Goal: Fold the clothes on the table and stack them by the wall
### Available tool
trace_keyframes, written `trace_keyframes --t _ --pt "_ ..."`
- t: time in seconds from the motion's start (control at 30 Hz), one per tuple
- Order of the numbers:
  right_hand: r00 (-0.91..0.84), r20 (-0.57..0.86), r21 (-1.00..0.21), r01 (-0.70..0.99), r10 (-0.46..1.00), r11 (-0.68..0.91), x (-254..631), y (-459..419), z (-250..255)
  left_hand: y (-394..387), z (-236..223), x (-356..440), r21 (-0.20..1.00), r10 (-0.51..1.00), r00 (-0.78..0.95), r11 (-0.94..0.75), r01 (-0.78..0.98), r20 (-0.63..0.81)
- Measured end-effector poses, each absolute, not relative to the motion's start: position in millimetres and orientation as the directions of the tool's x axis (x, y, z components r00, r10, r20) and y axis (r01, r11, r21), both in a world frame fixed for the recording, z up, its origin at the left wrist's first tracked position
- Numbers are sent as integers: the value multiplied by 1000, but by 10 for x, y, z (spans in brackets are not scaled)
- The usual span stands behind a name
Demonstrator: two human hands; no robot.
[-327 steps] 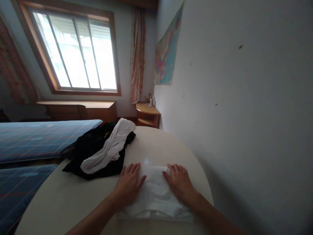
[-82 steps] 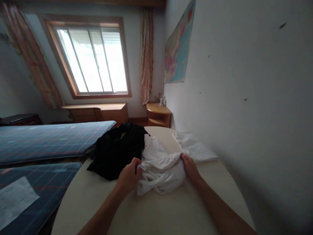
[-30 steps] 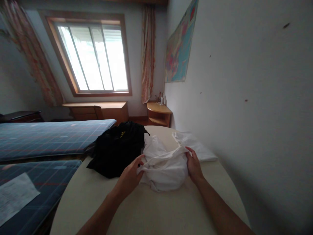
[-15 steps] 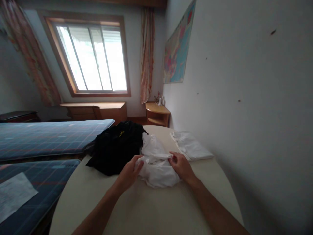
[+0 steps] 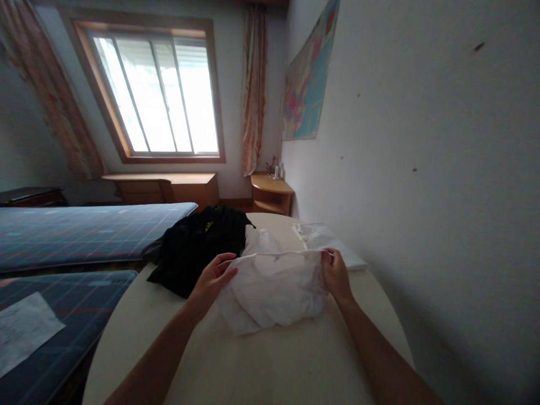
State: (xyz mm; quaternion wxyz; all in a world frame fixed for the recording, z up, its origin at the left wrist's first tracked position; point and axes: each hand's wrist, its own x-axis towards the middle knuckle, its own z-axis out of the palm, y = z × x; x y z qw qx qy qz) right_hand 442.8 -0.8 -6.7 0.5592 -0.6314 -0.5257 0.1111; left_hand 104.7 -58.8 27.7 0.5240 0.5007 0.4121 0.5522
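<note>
A thin white garment (image 5: 274,287) is stretched between my hands, its upper edge pulled nearly straight and its lower part hanging down to the table. My left hand (image 5: 214,278) pinches the left end of that edge between thumb and fingers. At the right end, my right hand (image 5: 336,274) has its fingers closed on the same edge. Just behind lies more crumpled white cloth (image 5: 260,239); whether it belongs to the same garment I cannot tell. A black garment (image 5: 198,242) with a small yellow mark is heaped beyond my left hand.
Folded white cloth (image 5: 327,242) lies on the round cream table (image 5: 270,365) near the wall. Two beds with plaid mattresses (image 5: 84,233) stand at the left, the nearer bearing a sheet of paper (image 5: 29,332). A corner shelf (image 5: 272,184) stands behind the table.
My hands have moved apart and slightly upward. The white garment, bunched between them before, is now spread wide with its edge drawn out.
</note>
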Motion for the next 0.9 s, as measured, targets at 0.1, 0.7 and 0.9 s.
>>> trace_keyframes --t 0.1,0.7,0.9 --pt "302 518 -743 623 800 245 4367 -42 -93 -582 222 1075 976 966 204 -124 -181 160" --pt "122 558 -732 538 821 418 4030 -277 89 -753 25 1309 735 886 313 -460 498 342" --pt "-55 674 -530 659 737 534 4014 -334 118 -793 112 1386 830 938 170 -347 437 302"
